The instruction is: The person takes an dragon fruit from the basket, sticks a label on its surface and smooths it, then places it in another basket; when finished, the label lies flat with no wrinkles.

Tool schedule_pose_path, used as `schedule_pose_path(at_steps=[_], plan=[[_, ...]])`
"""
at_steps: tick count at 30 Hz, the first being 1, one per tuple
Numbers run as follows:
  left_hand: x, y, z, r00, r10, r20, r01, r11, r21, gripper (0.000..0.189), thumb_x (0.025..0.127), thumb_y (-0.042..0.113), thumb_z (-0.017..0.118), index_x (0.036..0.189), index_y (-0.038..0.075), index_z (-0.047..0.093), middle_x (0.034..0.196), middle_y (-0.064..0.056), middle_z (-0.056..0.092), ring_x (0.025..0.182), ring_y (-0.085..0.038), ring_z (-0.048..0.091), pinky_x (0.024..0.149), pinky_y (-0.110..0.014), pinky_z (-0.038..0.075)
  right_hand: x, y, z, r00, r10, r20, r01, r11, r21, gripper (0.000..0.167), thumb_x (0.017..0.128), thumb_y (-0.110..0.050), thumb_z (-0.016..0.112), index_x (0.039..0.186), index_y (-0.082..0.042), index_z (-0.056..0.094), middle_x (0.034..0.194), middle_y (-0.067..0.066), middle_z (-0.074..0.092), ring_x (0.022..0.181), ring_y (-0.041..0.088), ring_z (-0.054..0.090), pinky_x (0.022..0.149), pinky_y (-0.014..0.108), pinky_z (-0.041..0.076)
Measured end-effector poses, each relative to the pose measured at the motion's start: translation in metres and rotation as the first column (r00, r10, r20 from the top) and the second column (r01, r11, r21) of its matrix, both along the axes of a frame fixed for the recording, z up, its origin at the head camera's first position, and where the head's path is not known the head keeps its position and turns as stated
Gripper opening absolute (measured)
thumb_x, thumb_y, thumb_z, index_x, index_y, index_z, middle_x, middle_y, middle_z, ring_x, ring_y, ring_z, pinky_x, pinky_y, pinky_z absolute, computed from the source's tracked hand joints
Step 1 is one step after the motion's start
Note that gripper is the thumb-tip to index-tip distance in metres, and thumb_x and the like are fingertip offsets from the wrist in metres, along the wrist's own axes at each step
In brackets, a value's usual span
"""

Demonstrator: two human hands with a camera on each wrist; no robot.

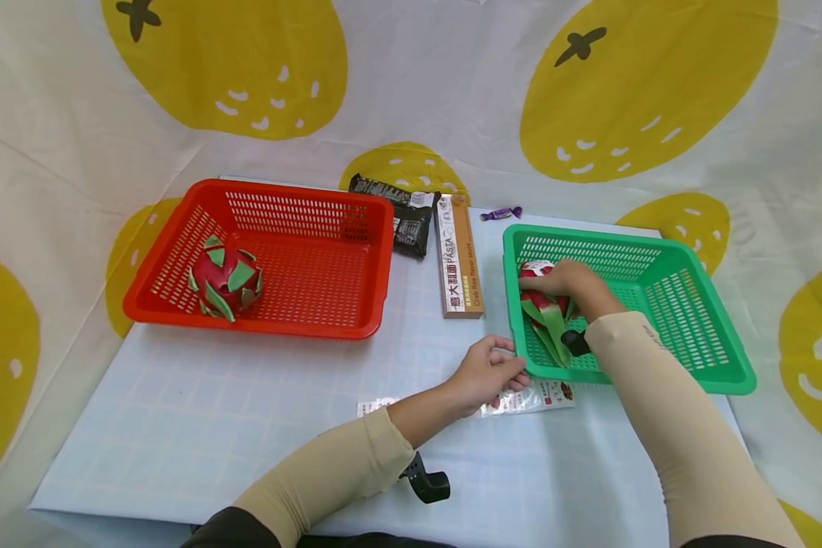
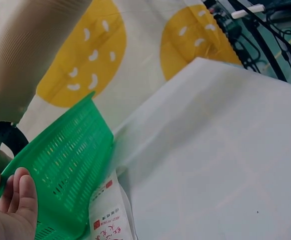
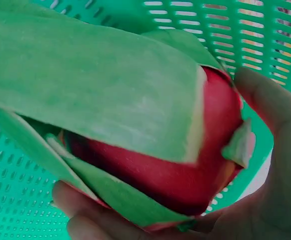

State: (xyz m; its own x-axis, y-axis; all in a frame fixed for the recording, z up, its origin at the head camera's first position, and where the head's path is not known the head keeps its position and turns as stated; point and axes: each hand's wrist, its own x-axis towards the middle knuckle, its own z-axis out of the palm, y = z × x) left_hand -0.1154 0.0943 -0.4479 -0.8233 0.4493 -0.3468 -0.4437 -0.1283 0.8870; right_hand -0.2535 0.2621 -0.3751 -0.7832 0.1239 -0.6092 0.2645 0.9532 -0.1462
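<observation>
In the head view my right hand (image 1: 577, 283) reaches into the green basket (image 1: 715, 304) and grips a dragon fruit (image 1: 551, 316) near the basket's left wall. Up close in the right wrist view, thumb and fingers curl round the red skin of that dragon fruit (image 3: 155, 172), whose long green leaves spread to the left. My left hand (image 1: 488, 373) pinches the near left corner of the green basket's rim, as the left wrist view also shows. Another dragon fruit (image 1: 226, 278) lies in the left part of the red basket (image 1: 329, 304).
Between the baskets lie a black packet (image 1: 411, 224) and a pasta box (image 1: 460, 262). A purple wrapped candy (image 1: 501, 214) is behind the green basket. Under its near edge sits a white printed packet (image 1: 534, 399), another small packet (image 1: 373, 407) partly hidden by my left arm.
</observation>
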Motion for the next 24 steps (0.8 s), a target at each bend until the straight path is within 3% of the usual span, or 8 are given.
schedule_pose_path(at_steps=[5,9,12,14,16,18,21,24], plan=[[0.001,-0.004,0.000,1.000,-0.016,0.015,0.016,1.000,-0.022,0.026,0.092,0.020,0.060,0.115,0.012,0.050,0.083,-0.007,0.071,0.072,-0.016,0.069,0.039,-0.024,0.036,0.007,0.000,0.010,0.995,0.049,-0.085,-0.047,0.998,0.035,0.083,0.077,-0.074,0.050,0.095,0.007,0.054,0.088,0.020,0.057,0.071,0.030,0.060,0.060,0.036,0.053],[0.003,-0.018,0.004,0.995,-0.095,0.018,0.096,0.995,-0.021,0.041,0.092,0.024,0.060,0.129,0.010,0.049,0.096,-0.010,0.071,0.089,-0.025,0.069,0.056,-0.027,0.050,0.025,-0.011,0.030,0.973,0.046,-0.228,-0.046,0.999,0.007,0.098,0.079,-0.071,0.050,0.126,0.014,0.043,0.114,0.033,0.053,0.096,0.041,0.054,0.079,0.051,0.051],[0.003,-0.036,0.010,0.983,-0.186,-0.009,0.186,0.982,-0.024,0.048,0.092,0.025,0.060,0.136,0.011,0.046,0.108,-0.013,0.069,0.098,-0.028,0.067,0.077,-0.033,0.055,0.047,-0.031,0.039,0.917,-0.024,-0.399,-0.042,0.987,-0.156,0.096,0.085,-0.060,0.052,0.143,0.008,0.018,0.130,0.032,0.046,0.110,0.044,0.049,0.088,0.057,0.046],[0.002,-0.051,0.016,0.969,-0.242,-0.047,0.240,0.969,-0.053,0.045,0.093,0.025,0.060,0.134,0.010,0.050,0.111,-0.013,0.068,0.100,-0.029,0.065,0.084,-0.036,0.054,0.064,-0.048,0.036,0.849,-0.081,-0.522,-0.096,0.948,-0.303,0.073,0.089,-0.047,0.055,0.139,0.002,0.034,0.123,0.024,0.056,0.103,0.037,0.056,0.081,0.050,0.052],[0.002,-0.067,0.024,0.947,-0.307,-0.096,0.295,0.949,-0.114,0.037,0.093,0.023,0.059,0.127,0.009,0.057,0.108,-0.011,0.069,0.097,-0.028,0.066,0.085,-0.036,0.053,0.080,-0.067,0.028,0.799,-0.156,-0.581,-0.173,0.865,-0.471,0.048,0.091,-0.033,0.058,0.127,-0.001,0.050,0.106,0.017,0.065,0.087,0.029,0.063,0.068,0.038,0.053],[0.002,-0.084,0.035,0.909,-0.388,-0.149,0.356,0.912,-0.202,0.028,0.094,0.022,0.058,0.117,0.008,0.064,0.103,-0.010,0.070,0.090,-0.024,0.067,0.081,-0.034,0.055,0.092,-0.088,0.014,0.798,-0.232,-0.556,-0.230,0.736,-0.637,0.030,0.092,-0.022,0.058,0.111,0.000,0.059,0.091,0.013,0.067,0.072,0.023,0.063,0.059,0.030,0.051],[0.003,-0.109,0.055,0.837,-0.490,-0.244,0.388,0.845,-0.367,0.019,0.094,0.023,0.056,0.100,0.010,0.069,0.091,-0.006,0.070,0.078,-0.017,0.066,0.070,-0.032,0.055,0.104,-0.122,-0.010,0.880,-0.303,-0.365,-0.180,0.499,-0.848,0.023,0.093,-0.015,0.056,0.103,0.006,0.060,0.079,0.008,0.065,0.060,0.016,0.061,0.053,0.024,0.049],[0.005,-0.129,0.077,0.799,-0.479,-0.363,0.245,0.812,-0.530,0.018,0.094,0.025,0.055,0.090,0.013,0.068,0.079,-0.003,0.065,0.068,-0.013,0.061,0.060,-0.029,0.052,0.111,-0.155,-0.036,0.927,-0.310,-0.210,-0.089,0.362,-0.928,0.023,0.092,-0.008,0.054,0.103,0.011,0.060,0.079,0.011,0.065,0.059,0.009,0.058,0.055,0.024,0.049]])
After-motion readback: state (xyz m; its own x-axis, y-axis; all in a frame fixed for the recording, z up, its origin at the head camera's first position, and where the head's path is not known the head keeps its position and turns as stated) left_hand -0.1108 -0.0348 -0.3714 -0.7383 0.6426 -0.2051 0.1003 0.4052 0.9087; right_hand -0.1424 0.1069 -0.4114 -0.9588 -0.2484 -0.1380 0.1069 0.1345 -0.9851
